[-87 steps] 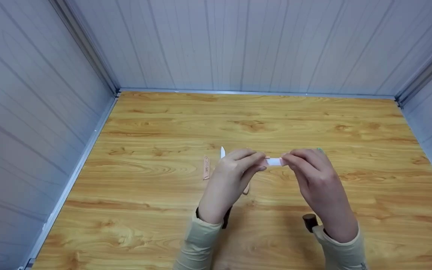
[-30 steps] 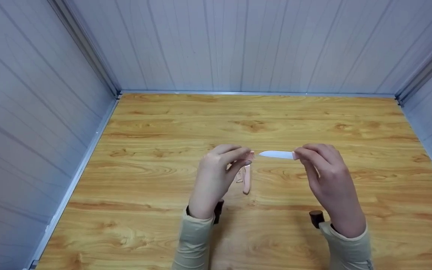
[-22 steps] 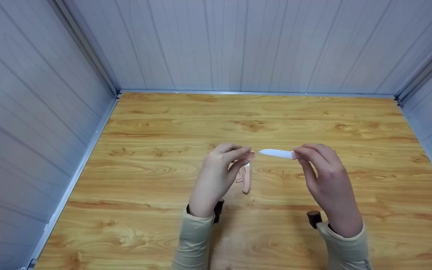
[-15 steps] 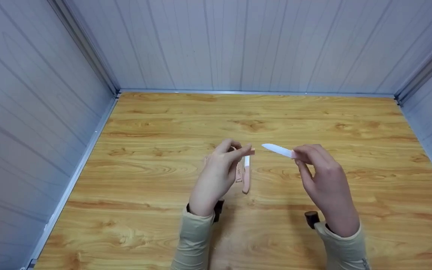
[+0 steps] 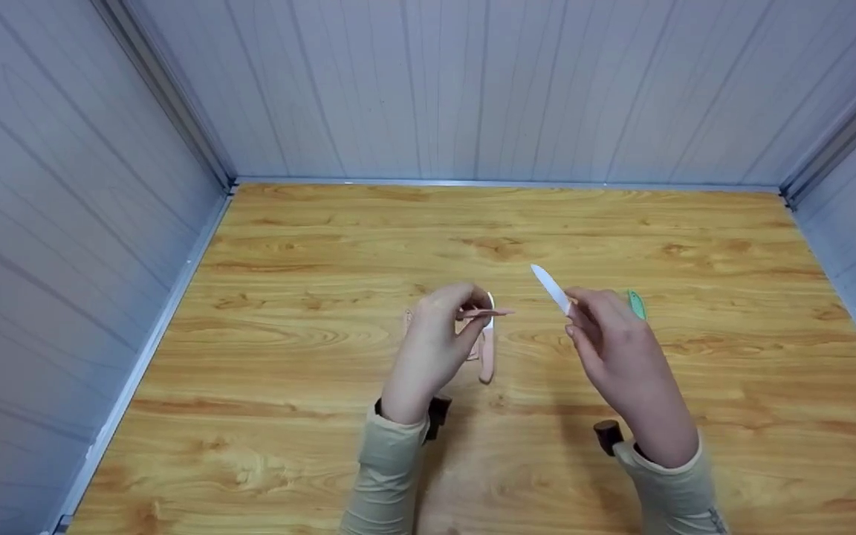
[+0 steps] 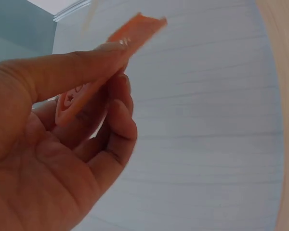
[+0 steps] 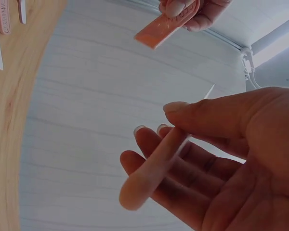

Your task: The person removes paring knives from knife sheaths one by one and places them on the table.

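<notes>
My left hand (image 5: 432, 342) pinches a pink knife sheath (image 5: 501, 313) between thumb and fingers, above the table. In the left wrist view the sheath (image 6: 139, 31) shows raised markings by the thumb. My right hand (image 5: 628, 364) holds a small knife with a white blade (image 5: 550, 288), its tip pointing up and left, apart from the sheath. Its pink handle (image 7: 149, 178) lies across the fingers in the right wrist view. A second pink-handled knife (image 5: 487, 357) lies on the table beyond my left hand's thumb, beside another pink sheath (image 5: 473, 351).
Another pink piece (image 5: 408, 318) is mostly hidden behind my left hand. A green object (image 5: 637, 305) lies just beyond my right hand, partly covered. The wooden table (image 5: 309, 260) meets pale panel walls (image 5: 443, 89) at the back and both sides.
The blade came out of the sheath as my hands drew apart. Since then the knife has swung tip-up and away, and the sheath has turned edge-on. The green object has come into sight.
</notes>
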Motion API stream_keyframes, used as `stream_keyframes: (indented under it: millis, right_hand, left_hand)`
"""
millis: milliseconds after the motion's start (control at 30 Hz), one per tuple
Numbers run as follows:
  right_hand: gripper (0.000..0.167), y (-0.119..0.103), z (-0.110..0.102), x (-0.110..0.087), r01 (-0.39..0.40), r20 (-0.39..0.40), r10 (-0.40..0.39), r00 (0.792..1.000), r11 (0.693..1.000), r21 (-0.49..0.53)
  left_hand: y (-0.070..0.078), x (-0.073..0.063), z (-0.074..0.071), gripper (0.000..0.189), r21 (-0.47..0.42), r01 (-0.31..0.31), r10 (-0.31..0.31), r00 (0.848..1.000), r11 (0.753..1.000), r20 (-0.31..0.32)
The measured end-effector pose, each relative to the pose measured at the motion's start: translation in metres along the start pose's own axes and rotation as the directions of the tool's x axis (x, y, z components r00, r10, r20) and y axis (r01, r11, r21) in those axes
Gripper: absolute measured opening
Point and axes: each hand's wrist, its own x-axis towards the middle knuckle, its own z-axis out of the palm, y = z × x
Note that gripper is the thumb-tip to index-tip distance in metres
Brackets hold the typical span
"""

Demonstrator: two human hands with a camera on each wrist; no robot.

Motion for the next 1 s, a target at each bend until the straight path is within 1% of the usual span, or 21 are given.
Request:
stream_keyframes:
  millis: [100, 200, 267, 400, 467, 600, 700, 800, 900, 1000]
  right_hand:
    - [0.029, 0.001, 0.001, 0.0, 0.003, 0.004, -0.003, 1.0, 1.0, -0.017]
    - [0.026, 0.001, 0.002, 0.0, -0.022, 0.021, 0.022, 1.0, 1.0, 0.001]
    - [0.023, 0.001, 0.004, 0.0, -0.043, 0.037, 0.042, 0.998, 0.999, 0.026]
    - [0.02, 0.001, 0.006, 0.002, -0.084, 0.071, 0.08, 0.994, 0.995, 0.057]
    - [0.018, 0.001, 0.008, 0.002, -0.104, 0.082, 0.099, 0.992, 0.993, 0.06]
    - [0.016, 0.004, 0.01, 0.004, -0.157, 0.095, 0.15, 0.984, 0.984, 0.079]
    - [0.017, 0.007, 0.014, 0.005, -0.2, 0.106, 0.188, 0.976, 0.973, 0.116]
    - [0.018, 0.01, 0.017, 0.006, -0.242, 0.12, 0.224, 0.967, 0.957, 0.163]
    - [0.02, 0.012, 0.019, 0.007, -0.28, 0.134, 0.258, 0.957, 0.942, 0.186]
    - [0.023, 0.015, 0.021, 0.007, -0.313, 0.139, 0.292, 0.946, 0.934, 0.174]
  left_hand:
    - [-0.003, 0.0, 0.0, 0.011, -0.014, 0.005, -0.005, 1.0, 1.0, -0.014]
    - [-0.003, 0.001, -0.001, 0.012, -0.033, 0.016, -0.017, 1.0, 0.999, -0.024]
    - [-0.003, 0.001, 0.0, 0.012, -0.053, 0.027, -0.029, 0.999, 0.998, -0.019]
    - [-0.002, 0.001, 0.006, 0.01, -0.152, 0.058, -0.056, 0.998, 0.987, 0.011]
    - [-0.002, 0.002, 0.009, 0.013, -0.197, 0.095, -0.089, 0.995, 0.976, 0.037]
    - [-0.003, 0.004, 0.017, 0.019, -0.216, 0.203, -0.188, 0.978, 0.955, 0.084]
    - [-0.004, 0.005, 0.022, 0.022, -0.214, 0.262, -0.246, 0.964, 0.941, 0.098]
    - [-0.008, 0.006, 0.029, 0.026, -0.221, 0.28, -0.264, 0.959, 0.934, 0.102]
    - [-0.014, 0.007, 0.036, 0.032, -0.212, 0.3, -0.284, 0.953, 0.93, 0.105]
    - [-0.019, 0.007, 0.042, 0.031, -0.24, 0.336, -0.317, 0.941, 0.911, 0.115]
